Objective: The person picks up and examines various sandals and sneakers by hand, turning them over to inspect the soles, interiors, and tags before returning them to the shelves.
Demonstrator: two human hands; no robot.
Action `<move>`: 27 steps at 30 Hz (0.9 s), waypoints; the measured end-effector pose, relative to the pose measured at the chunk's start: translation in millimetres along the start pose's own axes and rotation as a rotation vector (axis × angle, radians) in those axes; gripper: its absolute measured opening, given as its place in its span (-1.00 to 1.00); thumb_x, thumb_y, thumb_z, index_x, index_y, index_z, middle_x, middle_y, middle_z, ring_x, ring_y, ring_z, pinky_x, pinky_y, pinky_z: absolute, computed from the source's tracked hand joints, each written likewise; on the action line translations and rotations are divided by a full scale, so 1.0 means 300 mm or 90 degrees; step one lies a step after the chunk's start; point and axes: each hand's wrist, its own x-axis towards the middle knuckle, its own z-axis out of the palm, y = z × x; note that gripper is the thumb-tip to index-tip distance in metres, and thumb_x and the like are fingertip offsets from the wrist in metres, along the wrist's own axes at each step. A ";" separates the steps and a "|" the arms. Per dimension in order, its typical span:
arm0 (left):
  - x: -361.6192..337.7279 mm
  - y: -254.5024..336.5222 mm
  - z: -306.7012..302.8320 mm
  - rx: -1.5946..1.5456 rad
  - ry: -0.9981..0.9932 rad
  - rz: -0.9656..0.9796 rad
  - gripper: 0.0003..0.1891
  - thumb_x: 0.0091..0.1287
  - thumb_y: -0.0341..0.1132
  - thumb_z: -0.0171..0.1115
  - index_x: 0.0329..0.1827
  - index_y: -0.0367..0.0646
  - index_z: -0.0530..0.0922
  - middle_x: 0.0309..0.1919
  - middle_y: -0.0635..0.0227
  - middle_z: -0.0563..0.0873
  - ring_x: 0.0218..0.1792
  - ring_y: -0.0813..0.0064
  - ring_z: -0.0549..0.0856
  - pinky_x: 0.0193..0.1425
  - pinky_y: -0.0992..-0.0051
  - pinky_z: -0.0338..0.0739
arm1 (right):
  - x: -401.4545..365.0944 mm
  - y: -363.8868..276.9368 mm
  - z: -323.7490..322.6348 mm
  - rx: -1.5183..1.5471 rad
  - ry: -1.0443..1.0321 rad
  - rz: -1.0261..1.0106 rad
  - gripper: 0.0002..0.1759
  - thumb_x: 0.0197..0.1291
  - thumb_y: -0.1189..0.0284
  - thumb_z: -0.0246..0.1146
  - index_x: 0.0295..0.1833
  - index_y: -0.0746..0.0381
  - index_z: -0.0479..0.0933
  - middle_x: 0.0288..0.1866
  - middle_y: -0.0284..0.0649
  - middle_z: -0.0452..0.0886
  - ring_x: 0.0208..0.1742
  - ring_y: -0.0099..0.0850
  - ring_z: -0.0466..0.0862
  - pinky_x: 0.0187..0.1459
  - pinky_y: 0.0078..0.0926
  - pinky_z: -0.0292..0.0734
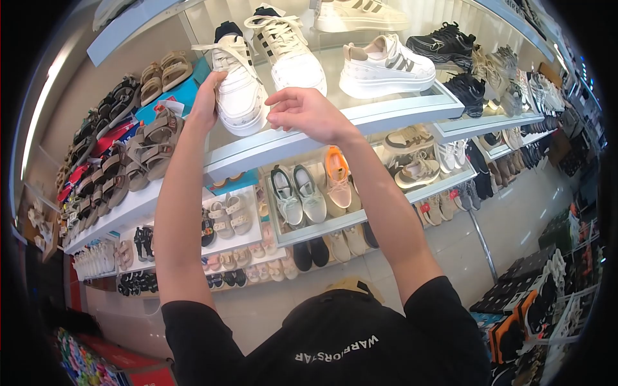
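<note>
On the upper display shelf [335, 125], a white lace-up sneaker [239, 96] with dark side stripes points its toe toward me. My left hand [207, 100] grips its left side, thumb on the upper and the other fingers mostly hidden. Beside it stands the matching sneaker [297, 69], cream laces at the top. My right hand [308, 114] hovers in front of that shoe's toe, fingers loosely bent and apart, nothing visible in them. Its fingertips are close to the toe of the first sneaker.
A white platform sneaker [388, 69] stands to the right on the same shelf, with black sneakers [444, 45] beyond. Sandals [161, 132] fill the left shelves. Below are pale green sneakers [299, 196] and an orange-lined shoe [337, 177]. The shelf's front edge juts toward me.
</note>
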 end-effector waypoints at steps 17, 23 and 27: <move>-0.299 -0.149 0.137 0.792 0.196 0.352 -0.17 0.31 -0.11 0.39 0.41 -0.50 0.17 0.26 -0.33 0.51 0.25 -0.23 0.59 0.27 0.10 0.52 | 0.000 0.021 0.000 -0.032 0.045 -0.033 -0.58 0.33 0.33 0.36 0.17 0.38 0.57 -0.17 -0.21 0.75 -0.16 -0.54 0.69 -0.09 -0.55 0.59; -0.312 -0.117 0.174 0.671 0.145 0.257 -0.20 0.35 -0.21 0.33 0.51 -0.45 0.15 0.30 -0.29 0.51 0.31 -0.12 0.56 0.34 0.17 0.45 | -0.019 -0.002 0.010 -0.055 0.100 -0.020 -0.65 0.28 0.38 0.38 0.05 0.41 0.62 -0.21 -0.18 0.76 -0.21 -0.53 0.75 -0.21 -0.54 0.63; -0.308 -0.129 0.179 0.707 0.180 0.279 -0.26 0.37 -0.23 0.25 0.51 -0.45 0.17 0.32 -0.29 0.50 0.33 -0.13 0.54 0.39 0.16 0.40 | -0.002 0.025 0.014 -0.036 0.094 -0.050 -0.67 0.26 0.39 0.39 0.02 0.41 0.63 -0.23 -0.17 0.76 -0.24 -0.51 0.77 -0.23 -0.55 0.65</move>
